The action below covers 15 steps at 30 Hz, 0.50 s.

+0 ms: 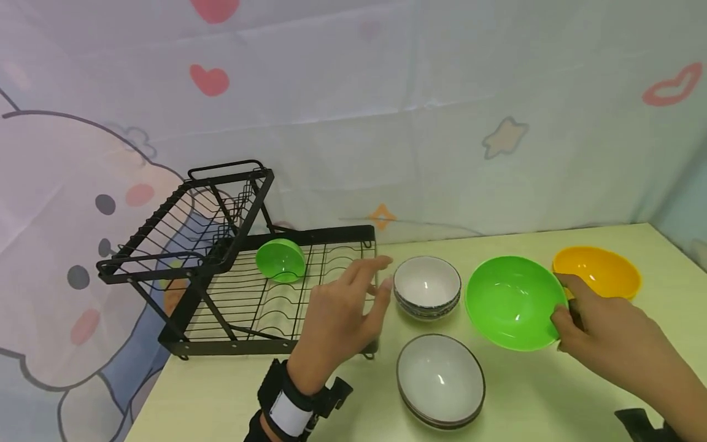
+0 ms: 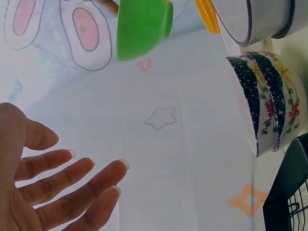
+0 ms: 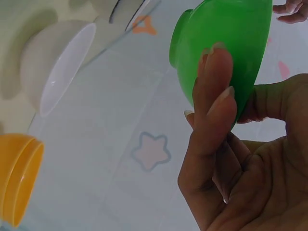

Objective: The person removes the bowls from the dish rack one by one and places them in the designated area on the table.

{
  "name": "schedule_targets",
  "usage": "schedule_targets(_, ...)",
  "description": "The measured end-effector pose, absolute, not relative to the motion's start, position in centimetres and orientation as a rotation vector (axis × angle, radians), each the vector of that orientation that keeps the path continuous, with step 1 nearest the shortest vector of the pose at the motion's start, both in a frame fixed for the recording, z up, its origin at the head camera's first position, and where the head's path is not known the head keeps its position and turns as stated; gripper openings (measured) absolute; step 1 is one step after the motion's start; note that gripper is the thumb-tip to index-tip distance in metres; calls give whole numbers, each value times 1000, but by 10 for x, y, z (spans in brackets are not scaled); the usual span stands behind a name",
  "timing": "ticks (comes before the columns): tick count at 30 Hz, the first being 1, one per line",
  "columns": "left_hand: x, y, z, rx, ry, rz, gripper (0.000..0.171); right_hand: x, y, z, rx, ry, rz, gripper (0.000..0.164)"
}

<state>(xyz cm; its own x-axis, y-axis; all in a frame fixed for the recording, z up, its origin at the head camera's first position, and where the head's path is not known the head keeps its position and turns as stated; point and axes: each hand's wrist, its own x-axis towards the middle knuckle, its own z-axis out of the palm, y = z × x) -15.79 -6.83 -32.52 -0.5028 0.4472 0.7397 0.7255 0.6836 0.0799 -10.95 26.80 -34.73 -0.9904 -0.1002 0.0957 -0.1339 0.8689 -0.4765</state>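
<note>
My right hand [image 1: 607,328] pinches the rim of a large green bowl [image 1: 510,304], thumb inside and fingers outside, as the right wrist view shows on the green bowl [image 3: 216,48]. The bowl is held above the table, its inside facing the head camera. My left hand [image 1: 339,310] hovers over the right front of a black dish rack [image 1: 259,348], fingers spread and holding nothing. A small green bowl [image 1: 280,261] stands tilted in the rack. Right of the rack stand stacked flowered bowls [image 2: 269,101], with brown-rimmed white bowls [image 1: 440,377] stacked nearer.
Stacked orange bowls [image 3: 19,178] sit at the table's right, behind my right hand. A plain white bowl [image 3: 55,67] shows in the right wrist view. The rack's raised upper tier [image 1: 182,215] is at the left. A printed cloth [image 1: 353,123] hangs behind the table.
</note>
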Motion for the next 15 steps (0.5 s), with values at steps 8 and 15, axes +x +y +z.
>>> schedule_targets(8, -157, -73, -325, -878, -2212, -493, 27, -102, 294, -364, 116, -3018, 739, 52)
schedule_targets(15, -157, -79, -322, -862, -2160, -505, 26, -101, 307, -369, 107, -3068, 626, 46)
